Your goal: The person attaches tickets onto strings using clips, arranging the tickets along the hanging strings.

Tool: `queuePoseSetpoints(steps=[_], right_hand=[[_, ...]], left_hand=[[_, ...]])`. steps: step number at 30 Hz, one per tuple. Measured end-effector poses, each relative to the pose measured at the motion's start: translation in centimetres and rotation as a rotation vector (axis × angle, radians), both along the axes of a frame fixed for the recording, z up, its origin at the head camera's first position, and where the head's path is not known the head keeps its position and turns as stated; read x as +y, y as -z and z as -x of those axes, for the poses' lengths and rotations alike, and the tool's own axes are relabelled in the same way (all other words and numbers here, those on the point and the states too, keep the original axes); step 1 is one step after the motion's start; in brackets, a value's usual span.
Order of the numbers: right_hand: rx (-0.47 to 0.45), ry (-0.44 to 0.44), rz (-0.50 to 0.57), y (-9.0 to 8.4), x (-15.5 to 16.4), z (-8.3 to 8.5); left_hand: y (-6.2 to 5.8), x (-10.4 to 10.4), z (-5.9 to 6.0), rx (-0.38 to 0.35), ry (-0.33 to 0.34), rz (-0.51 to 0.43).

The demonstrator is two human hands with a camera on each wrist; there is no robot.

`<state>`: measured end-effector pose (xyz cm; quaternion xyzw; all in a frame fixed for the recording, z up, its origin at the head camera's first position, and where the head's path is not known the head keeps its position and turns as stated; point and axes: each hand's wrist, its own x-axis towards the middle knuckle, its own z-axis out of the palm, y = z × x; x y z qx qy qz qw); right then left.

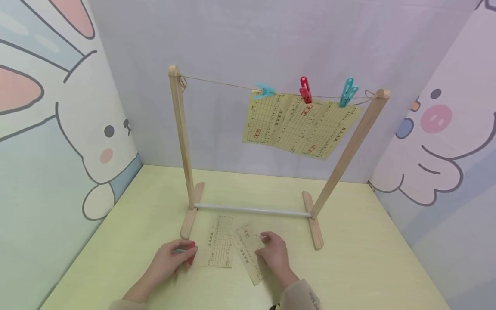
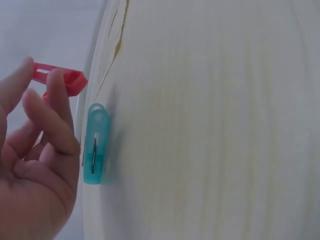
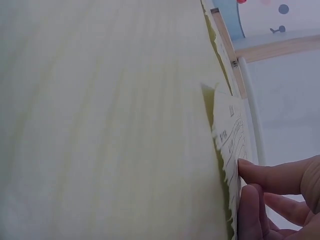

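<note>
Left hand (image 1: pixel 170 259) pinches a red peg (image 2: pixel 60 81) beside a teal peg (image 2: pixel 95 145); right hand (image 1: pixel 274 252), fingers flat, presses a paper slip (image 1: pixel 248 254) on the table (image 1: pixel 368 267).

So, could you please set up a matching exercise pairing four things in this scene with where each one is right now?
Things:
1. red clothespin
2. teal clothespin
3. right-hand paper slip
4. three printed sheets

Places:
A. hanging from the string of the wooden rack
B. under the right hand
C. lying on the table beside the left hand
D. pinched in the left hand's fingers

Pairs: 1-D, 2-C, 3-B, 4-A
</note>
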<state>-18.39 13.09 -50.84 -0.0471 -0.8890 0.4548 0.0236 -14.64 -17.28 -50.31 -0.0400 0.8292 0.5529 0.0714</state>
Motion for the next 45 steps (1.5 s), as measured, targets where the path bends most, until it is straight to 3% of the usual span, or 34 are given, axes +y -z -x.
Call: queuePoseSetpoints(steps=[13,22,31,45], right_hand=[[-0.085,-0.037,-0.018,-0.1,0.6,0.5],[-0.15,-0.077,0.138,-0.4,1.5,0.5],[-0.199,-0.096,0.194,-0.6,2.2,0.7],[-0.13,-0.116,0.284,-3.0,2.2,1.0]], left_hand=[[-1.6,0.6,0.1,-0.012,-0.052,-0.151],[-3.1,0.8,-0.1,0.013,-0.027,-0.193],[-4.3,0.8,0.2,0.015,-0.029,-0.229],[-8.1,1.0,0.7,0.186,-0.01,-0.233]])
